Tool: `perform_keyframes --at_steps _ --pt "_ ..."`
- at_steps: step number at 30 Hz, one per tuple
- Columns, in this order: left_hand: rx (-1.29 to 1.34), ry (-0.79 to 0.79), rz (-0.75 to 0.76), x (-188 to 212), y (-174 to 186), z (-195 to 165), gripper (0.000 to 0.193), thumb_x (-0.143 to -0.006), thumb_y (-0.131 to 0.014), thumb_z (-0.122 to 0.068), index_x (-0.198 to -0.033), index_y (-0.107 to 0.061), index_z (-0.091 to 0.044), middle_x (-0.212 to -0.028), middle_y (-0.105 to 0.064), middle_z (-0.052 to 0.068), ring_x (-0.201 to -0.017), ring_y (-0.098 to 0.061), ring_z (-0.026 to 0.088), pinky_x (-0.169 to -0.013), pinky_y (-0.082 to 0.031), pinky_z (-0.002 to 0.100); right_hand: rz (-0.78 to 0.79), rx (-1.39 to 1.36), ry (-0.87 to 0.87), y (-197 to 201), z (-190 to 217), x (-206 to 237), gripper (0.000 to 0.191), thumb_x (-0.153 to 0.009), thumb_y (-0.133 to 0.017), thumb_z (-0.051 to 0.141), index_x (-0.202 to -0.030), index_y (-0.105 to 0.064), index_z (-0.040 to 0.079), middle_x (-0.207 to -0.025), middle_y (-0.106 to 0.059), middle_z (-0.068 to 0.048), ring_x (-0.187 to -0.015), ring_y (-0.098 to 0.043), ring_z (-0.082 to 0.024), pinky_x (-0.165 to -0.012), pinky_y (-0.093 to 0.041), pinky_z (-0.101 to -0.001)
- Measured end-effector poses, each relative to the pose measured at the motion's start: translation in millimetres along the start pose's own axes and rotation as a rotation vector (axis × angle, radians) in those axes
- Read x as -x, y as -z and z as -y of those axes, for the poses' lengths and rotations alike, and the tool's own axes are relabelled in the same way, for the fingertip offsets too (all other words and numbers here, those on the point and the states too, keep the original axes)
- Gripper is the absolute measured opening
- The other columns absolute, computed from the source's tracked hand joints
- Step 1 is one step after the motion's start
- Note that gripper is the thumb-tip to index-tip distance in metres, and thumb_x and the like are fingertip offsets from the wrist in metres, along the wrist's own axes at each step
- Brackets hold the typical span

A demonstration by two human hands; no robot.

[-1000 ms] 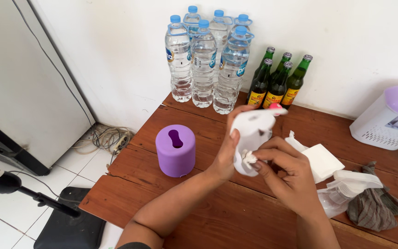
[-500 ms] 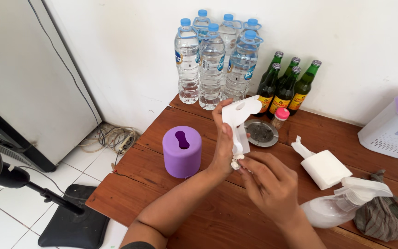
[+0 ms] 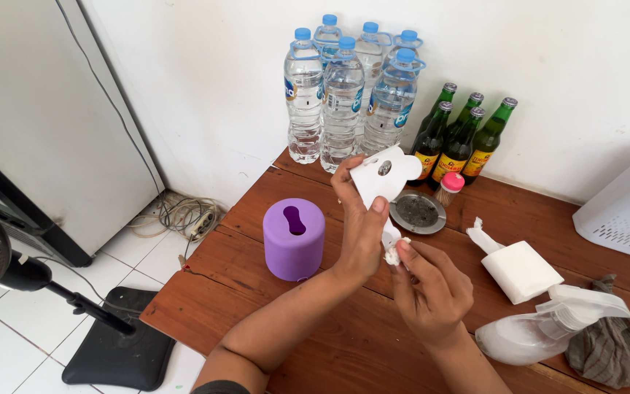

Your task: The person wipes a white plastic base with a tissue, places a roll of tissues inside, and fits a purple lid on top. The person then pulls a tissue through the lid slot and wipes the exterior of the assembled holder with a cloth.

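Just right of purple tissue holder point(image 3: 294, 238), above wooden table point(image 3: 257, 211): left hand point(image 3: 362, 233) gripping flat white holder piece point(image 3: 384, 175), keeping it upright with holed face toward camera, likely for wiping access. Thumb lying across its front, fingers wrapping behind. Right hand point(image 3: 432, 292) pinching small white tissue wad point(image 3: 391, 254) against piece's lower end, beneath left thumb. Round metal ashtray point(image 3: 418, 212) sitting farther right of holder.

Single head-worn view, looking steeply down and forward, close over the wooden table point(image 3: 257, 219), facing the wall.
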State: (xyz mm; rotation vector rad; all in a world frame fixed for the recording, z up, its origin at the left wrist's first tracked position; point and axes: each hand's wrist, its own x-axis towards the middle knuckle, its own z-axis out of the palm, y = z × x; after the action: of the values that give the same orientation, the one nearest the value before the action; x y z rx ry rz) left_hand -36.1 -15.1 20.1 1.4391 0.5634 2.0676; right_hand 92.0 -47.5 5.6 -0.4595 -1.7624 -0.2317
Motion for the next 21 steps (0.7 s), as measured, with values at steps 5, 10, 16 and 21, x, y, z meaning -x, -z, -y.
perform_keyframes --at_steps 5,10,16,21 --pt "0.093 0.091 0.003 2 -4 3 0.069 -0.104 -0.05 -0.032 -0.154 -0.012 -0.005 -0.142 -0.04 0.02 -0.121 -0.044 0.023 -0.106 -0.038 0.038 -0.051 -0.011 -0.153 -6 -2 4 0.016 -0.086 -0.077 -0.007 -0.093 -0.063 -0.005 -0.099 -0.074 -0.022 -0.066 -0.07 -0.015 -0.052 -0.05 -0.0244" --pt "0.001 -0.01 0.018 7 -9 8 0.069 -0.106 -0.053 -0.034 -0.154 -0.014 -0.004 -0.146 -0.037 0.019 -0.132 -0.044 0.023 -0.116 -0.038 0.039 -0.104 -0.025 -0.233 -10 -4 12 0.013 -0.09 -0.073 -0.003 -0.096 -0.061 -0.003 -0.095 -0.073 -0.019 -0.063 -0.064 -0.013 -0.052 -0.046 -0.0237" --pt "-0.268 -0.189 0.016 15 -9 12 0.068 -0.107 -0.056 -0.035 -0.154 -0.018 -0.003 -0.146 -0.025 0.019 -0.141 -0.033 0.027 -0.124 -0.03 0.043 -0.114 -0.147 -0.403 -8 -6 16 0.012 -0.1 -0.067 0.0 -0.097 -0.055 0.0 -0.087 -0.069 -0.011 -0.067 -0.059 -0.007 -0.056 -0.045 -0.022" --pt "-0.217 -0.154 0.035 11 -10 13 0.07 -0.105 -0.054 -0.036 -0.155 -0.016 -0.003 -0.145 -0.025 0.019 -0.138 -0.036 0.027 -0.126 -0.032 0.045 -0.083 -0.436 -0.59 -2 -13 13 0.009 -0.103 -0.063 0.002 -0.103 -0.054 0.001 -0.096 -0.068 -0.009 -0.074 -0.057 -0.006 -0.06 -0.046 -0.0202"
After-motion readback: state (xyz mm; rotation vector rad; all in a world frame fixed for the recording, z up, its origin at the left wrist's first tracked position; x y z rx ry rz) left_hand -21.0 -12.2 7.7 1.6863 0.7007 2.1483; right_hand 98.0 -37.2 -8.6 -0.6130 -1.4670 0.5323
